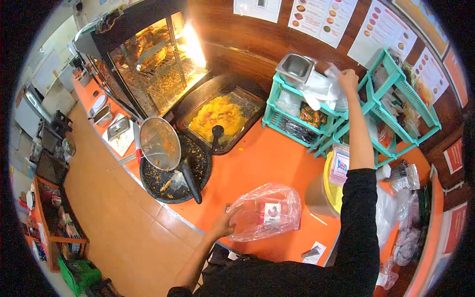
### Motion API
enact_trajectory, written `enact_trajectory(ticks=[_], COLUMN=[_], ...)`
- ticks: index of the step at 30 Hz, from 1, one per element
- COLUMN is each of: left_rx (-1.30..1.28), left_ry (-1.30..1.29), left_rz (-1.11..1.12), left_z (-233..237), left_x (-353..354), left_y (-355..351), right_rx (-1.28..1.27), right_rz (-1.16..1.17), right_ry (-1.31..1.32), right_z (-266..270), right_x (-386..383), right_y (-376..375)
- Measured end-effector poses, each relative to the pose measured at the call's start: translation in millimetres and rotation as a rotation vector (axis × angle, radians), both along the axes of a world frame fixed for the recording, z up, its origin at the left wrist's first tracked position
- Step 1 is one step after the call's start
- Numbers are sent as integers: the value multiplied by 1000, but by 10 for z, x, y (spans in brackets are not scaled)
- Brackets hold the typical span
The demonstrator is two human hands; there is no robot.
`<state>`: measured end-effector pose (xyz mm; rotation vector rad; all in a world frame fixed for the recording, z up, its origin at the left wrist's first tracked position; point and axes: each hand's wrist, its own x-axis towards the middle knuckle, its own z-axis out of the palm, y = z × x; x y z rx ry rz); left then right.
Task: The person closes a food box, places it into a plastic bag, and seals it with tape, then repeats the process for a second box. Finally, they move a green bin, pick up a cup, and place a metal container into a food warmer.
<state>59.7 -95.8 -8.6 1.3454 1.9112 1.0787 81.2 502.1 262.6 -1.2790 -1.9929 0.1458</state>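
My left hand (221, 225) is closed on the edge of a clear plastic bag (242, 230) at the front of the orange counter. Inside the bag is a red packet (272, 213) with a white label. My right hand (348, 80) reaches up to the teal rack (282, 126), fingers closed on a thin white plastic bag (319, 89). That bag lies bunched on the rack's top, next to a small metal pan (295, 68). Clear bags, a dark bundle and colourful sachets (311, 119) fill the tiers below.
A tray of yellow rice (217, 119) with a black spoon stands behind a black pan (153, 185) and strainer (160, 143). A lit glass food warmer (153, 64) is at the back left. Beside my right arm is a bucket with a yellow rim (316, 193).
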Motion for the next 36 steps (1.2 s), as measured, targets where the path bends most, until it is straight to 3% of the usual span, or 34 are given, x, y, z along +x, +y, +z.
enact_trajectory(ticks=[1,3,5,8,11,12,13,14,15,17,18,22,24,26,28,31,32,34,36], left_rx=[-6,57,23,-178,-192,-264,-332,-335,-268,-125,-239,-272,-411,-522,-701,-680,-688,-418,-414], left_ry=[-3,-41,-26,55,-14,11,40,41,69,123,95,86,125,207,289,335,331,364,366], left_rz=[-5,26,19,48,60,47,34,32,12,-30,-36,-87,-65,-54,-23,-33,-27,-81,-115], left_z=[50,154,224,100,166,202,228,243,262,287,290,257,138,92,216,131,84,2,33], left_x=[2,13,29,71,123,114,122,135,139,157,169,209,143,68,81,53,60,89,192], left_y=[4,7,5,-105,-207,-212,-232,-271,-329,-417,-463,-837,-1055,-1211,-1235,-1231,-1228,-1131,-933], right_rx=[28,343,422,471,355,-19,38,82,34,43,51,-115,-287,-460,-63,-80,-83,-246,-180], right_rz=[-7,-31,194,578,996,1254,1488,1587,1505,1425,1347,1340,1135,1016,938,1071,1081,998,952], right_ry=[69,128,350,335,100,-44,-276,-226,-443,-423,-404,-377,-297,-294,-614,-813,-811,-803,-713], right_z=[124,270,576,697,-176,-610,-999,-1464,-1657,-2335,-2515,-2039,-1697,-1792,-2173,-2479,-2476,-2451,-2340], right_x=[10,18,33,169,594,820,1050,1161,1356,1601,1676,1758,1790,1779,1851,1767,1717,1581,1478], right_y=[-20,48,-381,-1778,-3262,-3700,-4052,-4359,-4630,-4849,-4910,-5108,-4897,-4365,-4039,-3915,-3909,-3870,-3883])
